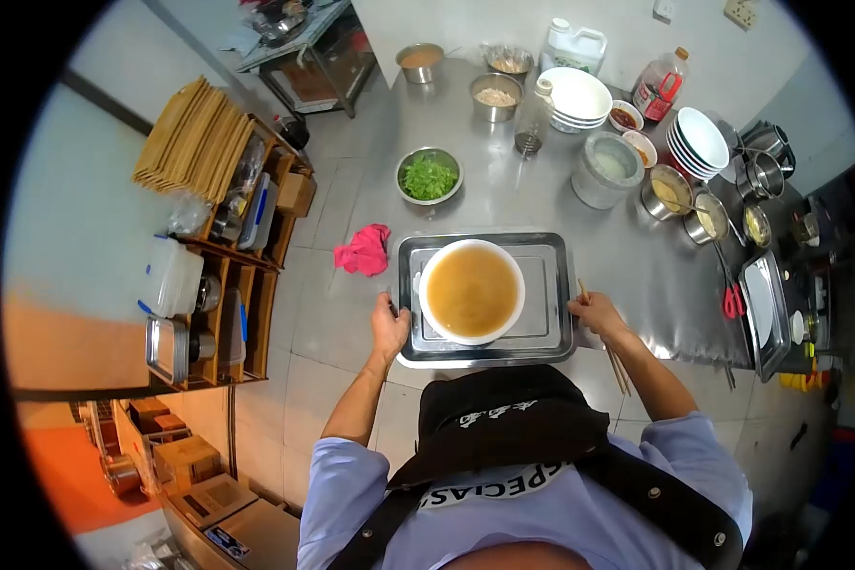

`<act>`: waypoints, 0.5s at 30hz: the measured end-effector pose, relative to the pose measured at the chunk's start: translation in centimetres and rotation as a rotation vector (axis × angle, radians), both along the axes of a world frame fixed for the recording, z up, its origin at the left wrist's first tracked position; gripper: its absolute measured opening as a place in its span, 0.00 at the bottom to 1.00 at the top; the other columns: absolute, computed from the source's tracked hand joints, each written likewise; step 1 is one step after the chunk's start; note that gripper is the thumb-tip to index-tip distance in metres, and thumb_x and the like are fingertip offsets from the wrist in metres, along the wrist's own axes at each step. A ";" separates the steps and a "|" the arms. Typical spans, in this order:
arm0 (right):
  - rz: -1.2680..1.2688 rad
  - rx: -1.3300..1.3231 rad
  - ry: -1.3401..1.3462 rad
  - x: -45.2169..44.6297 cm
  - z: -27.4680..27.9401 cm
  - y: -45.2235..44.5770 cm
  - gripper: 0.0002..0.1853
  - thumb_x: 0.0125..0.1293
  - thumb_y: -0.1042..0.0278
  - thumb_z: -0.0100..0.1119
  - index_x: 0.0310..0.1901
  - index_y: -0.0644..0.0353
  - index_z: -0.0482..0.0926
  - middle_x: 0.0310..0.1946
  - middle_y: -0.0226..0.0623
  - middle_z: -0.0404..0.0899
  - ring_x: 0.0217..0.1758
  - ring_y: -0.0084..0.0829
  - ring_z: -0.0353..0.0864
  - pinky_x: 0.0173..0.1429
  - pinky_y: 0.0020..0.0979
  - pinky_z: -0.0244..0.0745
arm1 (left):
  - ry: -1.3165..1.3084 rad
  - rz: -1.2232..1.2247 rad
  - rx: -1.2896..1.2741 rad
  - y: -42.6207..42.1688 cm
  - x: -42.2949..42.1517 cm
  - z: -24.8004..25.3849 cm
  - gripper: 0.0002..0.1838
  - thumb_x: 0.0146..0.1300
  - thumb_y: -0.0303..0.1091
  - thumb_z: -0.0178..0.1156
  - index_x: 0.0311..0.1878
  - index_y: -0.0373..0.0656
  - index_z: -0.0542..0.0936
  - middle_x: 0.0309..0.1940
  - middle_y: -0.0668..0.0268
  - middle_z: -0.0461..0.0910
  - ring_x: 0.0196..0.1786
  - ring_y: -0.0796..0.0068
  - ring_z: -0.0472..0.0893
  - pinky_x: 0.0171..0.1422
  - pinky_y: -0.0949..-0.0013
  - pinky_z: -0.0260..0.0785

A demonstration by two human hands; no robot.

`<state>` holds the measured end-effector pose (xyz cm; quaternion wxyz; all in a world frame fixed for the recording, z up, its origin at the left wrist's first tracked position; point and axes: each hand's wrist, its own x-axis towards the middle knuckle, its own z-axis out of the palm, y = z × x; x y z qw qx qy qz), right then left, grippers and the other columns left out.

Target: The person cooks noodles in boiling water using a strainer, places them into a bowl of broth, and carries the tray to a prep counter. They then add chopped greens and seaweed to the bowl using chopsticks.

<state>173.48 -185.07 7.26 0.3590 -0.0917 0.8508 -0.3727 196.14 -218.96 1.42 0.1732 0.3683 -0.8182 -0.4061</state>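
A white bowl (472, 292) full of brown broth stands on a rectangular metal tray (544, 275) at the counter's front edge. My left hand (389, 326) is closed on the tray's left rim. At the right rim, my right hand (597, 315) grips the tray and also holds a pair of wooden chopsticks (617, 369), which point down toward my body. Left of the tray lies a crumpled pink cloth (363, 251). Beyond it sits a metal bowl of chopped greens (429, 178).
Farther back stand a glass bottle (533, 119), white plates (577, 95), a stone-grey pot (606, 171) and stacked bowls (698, 142). Red-handled scissors (732, 298) and another tray (768, 313) lie at the right. Wooden shelves (247, 275) stand at the left.
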 end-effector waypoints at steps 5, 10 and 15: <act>-0.132 0.090 -0.062 1.2 0.9 -3.1 0.14 0.57 0.60 0.60 0.23 0.63 0.73 0.17 0.31 0.70 0.22 0.25 0.67 0.29 0.33 0.64 | 0.103 -0.102 0.099 -4.6 -1.3 -2.1 0.13 0.48 0.25 0.57 0.38 0.36 0.70 0.20 0.58 0.71 0.23 0.64 0.71 0.30 0.63 0.65; -0.241 0.085 0.008 2.7 0.5 -5.4 0.14 0.57 0.60 0.61 0.24 0.63 0.73 0.18 0.33 0.71 0.24 0.27 0.68 0.32 0.35 0.66 | 0.008 -0.189 0.041 -7.7 -2.9 0.5 0.10 0.49 0.25 0.58 0.36 0.37 0.70 0.21 0.66 0.67 0.24 0.76 0.66 0.30 0.69 0.62; -0.132 0.351 0.289 3.4 -1.1 -6.1 0.16 0.64 0.56 0.50 0.35 0.62 0.77 0.25 0.46 0.76 0.30 0.38 0.76 0.37 0.38 0.69 | 0.064 -0.272 0.097 -10.4 -3.7 -0.3 0.09 0.49 0.28 0.57 0.34 0.37 0.70 0.22 0.65 0.69 0.26 0.73 0.68 0.32 0.67 0.62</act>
